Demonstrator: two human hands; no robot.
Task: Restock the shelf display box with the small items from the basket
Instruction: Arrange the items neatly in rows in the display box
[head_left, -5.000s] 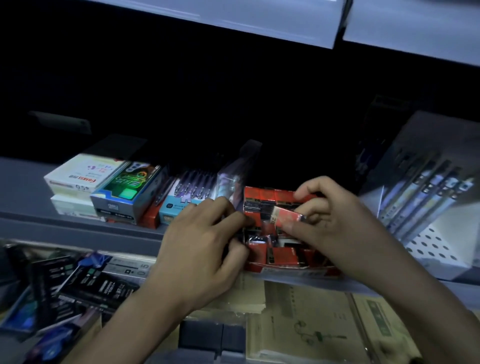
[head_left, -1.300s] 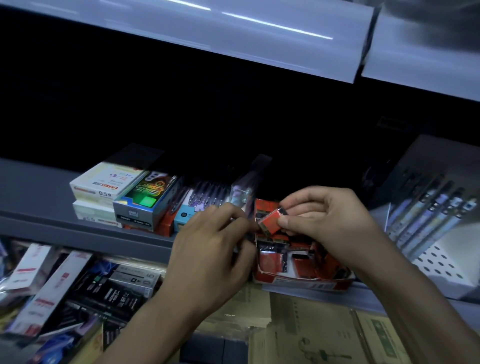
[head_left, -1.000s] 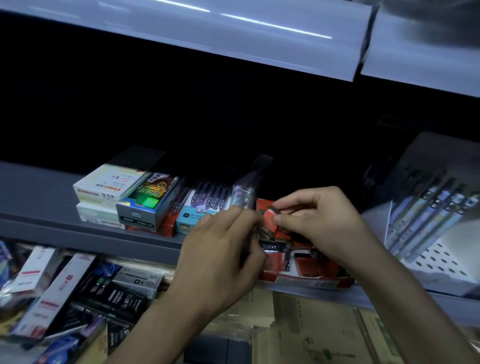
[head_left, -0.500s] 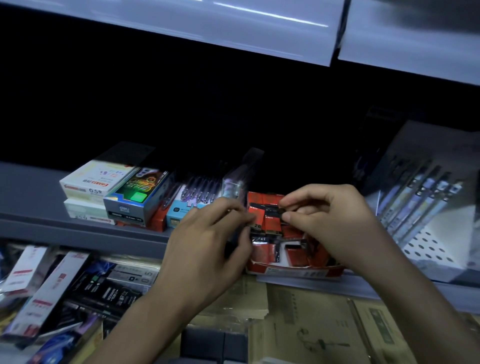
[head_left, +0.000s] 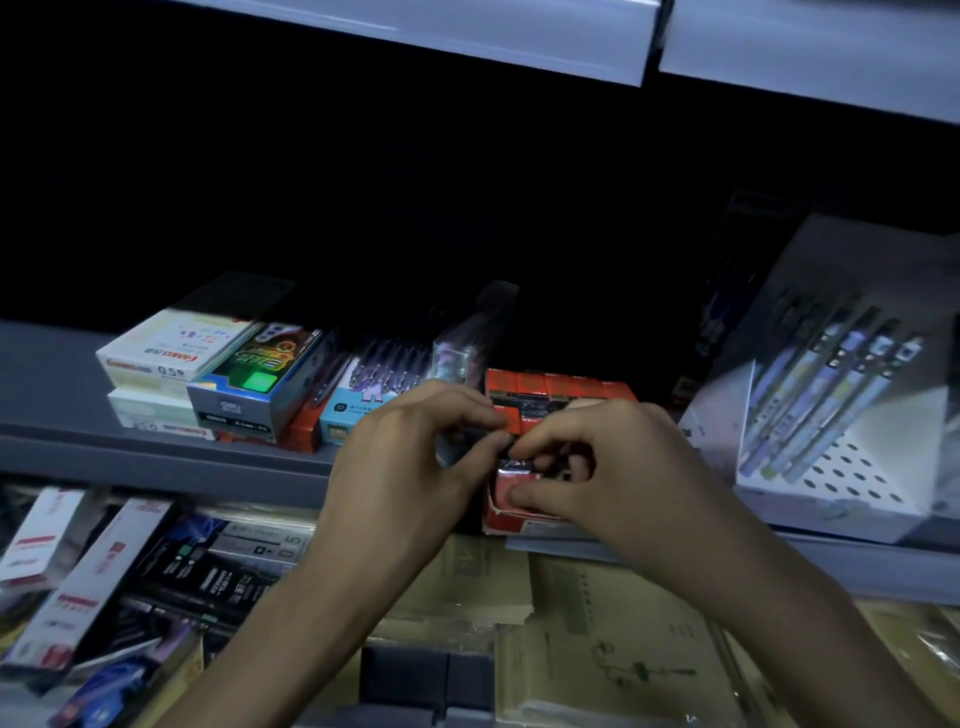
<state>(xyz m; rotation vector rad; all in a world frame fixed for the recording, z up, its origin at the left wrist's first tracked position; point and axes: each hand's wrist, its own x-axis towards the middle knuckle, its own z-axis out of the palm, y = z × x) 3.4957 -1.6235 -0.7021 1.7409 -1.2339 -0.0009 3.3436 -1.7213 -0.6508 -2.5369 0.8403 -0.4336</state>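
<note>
The red display box (head_left: 563, 385) on the shelf (head_left: 156, 457) holds small red packets (head_left: 530, 402). The right hand (head_left: 613, 467) pinches a front packet (head_left: 511, 480) inside it. The left hand (head_left: 410, 467) curls at its left edge, grip unclear.

hands (head_left: 405, 467) (head_left: 608, 467) 2 | red display box (head_left: 563, 385) 1 | white pen stand (head_left: 852, 483) 1

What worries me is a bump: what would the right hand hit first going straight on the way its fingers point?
Likely the left hand: the right hand points leftward over the display box, its fingertips nearly touching the left's. Depth is unclear.
</note>
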